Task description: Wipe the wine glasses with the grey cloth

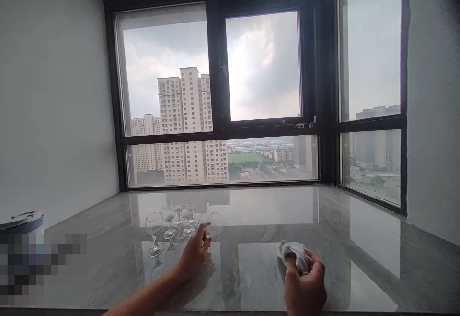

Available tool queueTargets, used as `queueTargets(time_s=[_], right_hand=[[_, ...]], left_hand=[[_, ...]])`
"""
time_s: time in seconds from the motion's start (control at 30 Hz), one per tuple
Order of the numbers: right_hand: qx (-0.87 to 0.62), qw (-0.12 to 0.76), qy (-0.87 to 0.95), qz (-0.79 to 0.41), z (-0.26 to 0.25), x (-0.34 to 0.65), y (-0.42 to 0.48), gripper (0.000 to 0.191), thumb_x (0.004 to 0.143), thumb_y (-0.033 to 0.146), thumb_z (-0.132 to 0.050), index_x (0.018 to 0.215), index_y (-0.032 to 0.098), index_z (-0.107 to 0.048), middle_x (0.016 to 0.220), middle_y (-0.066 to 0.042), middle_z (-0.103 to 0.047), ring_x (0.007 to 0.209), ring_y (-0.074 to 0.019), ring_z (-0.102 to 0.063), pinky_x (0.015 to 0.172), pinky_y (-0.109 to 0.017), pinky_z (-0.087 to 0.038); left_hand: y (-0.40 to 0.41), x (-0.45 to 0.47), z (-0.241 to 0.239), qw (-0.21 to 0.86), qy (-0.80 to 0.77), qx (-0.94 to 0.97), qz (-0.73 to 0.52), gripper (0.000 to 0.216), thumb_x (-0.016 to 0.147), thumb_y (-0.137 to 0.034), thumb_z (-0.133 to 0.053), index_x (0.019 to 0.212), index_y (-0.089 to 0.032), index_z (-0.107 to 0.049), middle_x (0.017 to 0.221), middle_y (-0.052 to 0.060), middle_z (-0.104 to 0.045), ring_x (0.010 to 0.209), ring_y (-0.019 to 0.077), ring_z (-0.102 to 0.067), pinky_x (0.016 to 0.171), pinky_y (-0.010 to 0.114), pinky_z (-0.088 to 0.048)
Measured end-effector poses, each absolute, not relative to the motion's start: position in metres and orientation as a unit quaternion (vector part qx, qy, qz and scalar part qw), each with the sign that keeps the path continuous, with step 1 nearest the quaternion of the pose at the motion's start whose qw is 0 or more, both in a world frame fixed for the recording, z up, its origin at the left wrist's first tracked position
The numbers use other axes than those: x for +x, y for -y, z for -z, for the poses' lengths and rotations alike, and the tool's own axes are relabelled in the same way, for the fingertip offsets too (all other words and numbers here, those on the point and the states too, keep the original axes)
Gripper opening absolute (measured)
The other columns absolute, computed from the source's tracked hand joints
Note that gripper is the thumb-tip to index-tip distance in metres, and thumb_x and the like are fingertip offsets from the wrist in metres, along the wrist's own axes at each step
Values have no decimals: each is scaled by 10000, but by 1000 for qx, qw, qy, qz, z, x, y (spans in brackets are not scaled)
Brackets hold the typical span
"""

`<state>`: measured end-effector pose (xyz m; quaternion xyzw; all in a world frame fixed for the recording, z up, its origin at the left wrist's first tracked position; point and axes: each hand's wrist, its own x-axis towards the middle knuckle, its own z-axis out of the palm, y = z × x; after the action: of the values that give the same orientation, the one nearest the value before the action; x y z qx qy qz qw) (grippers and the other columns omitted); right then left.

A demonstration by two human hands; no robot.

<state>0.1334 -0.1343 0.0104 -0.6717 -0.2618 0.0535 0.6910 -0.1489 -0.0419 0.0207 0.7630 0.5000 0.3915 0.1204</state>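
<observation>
My left hand (195,251) reaches over the grey sill with its fingers closed at a clear stemmed glass (215,224). The bowl shows beyond my fingertips; the stem and foot are hidden or too faint to make out. To the left of this hand several similar stemmed glasses stand upright in a cluster, the nearest glass (155,234) set a little apart at the front. On the right, my right hand (307,282) grips a crumpled white cloth (296,253) just above the sill, thumb on top.
The polished grey stone sill (262,239) reflects the window. A bucket-like container (27,220) stands at the far left, partly blurred out. Dark window frames (215,136) rise at the back and right, with a plain wall (57,100) on the left.
</observation>
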Motion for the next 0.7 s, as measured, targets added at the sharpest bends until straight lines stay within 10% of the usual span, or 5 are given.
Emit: queueTargets(time_s=[0.2,0.47,0.7], right_hand=[[-664,708,235,-50,-12,136,134,553,734,626,-602,1120,231,-565,1028,-94,-656,893,-306,-622,746,-381,-445],[-434,855,123,-256,-18,144,122,590,624,533,-760,1083,214,-572,907,-30,-652,856,-237,-644,732,-343,-514],[-402,848,160,-307,-21,134,119,521,672,535,-735,1050,214,-579,917,-53,-677,829,-246,-671,684,-343,-544]], left_hand=[[27,-60,-29,-2,-294,901,-320,430,856,-104,-499,1257,-242,-572,1028,66,-705,940,225,-636,943,396,-453],[1,-69,-11,49,-327,860,-388,482,865,-119,-578,1328,-253,-558,825,2,-687,753,169,-613,759,287,-475],[15,-64,-25,78,-297,874,-377,532,800,-63,-630,1288,-275,-620,911,13,-707,884,187,-617,910,340,-438]])
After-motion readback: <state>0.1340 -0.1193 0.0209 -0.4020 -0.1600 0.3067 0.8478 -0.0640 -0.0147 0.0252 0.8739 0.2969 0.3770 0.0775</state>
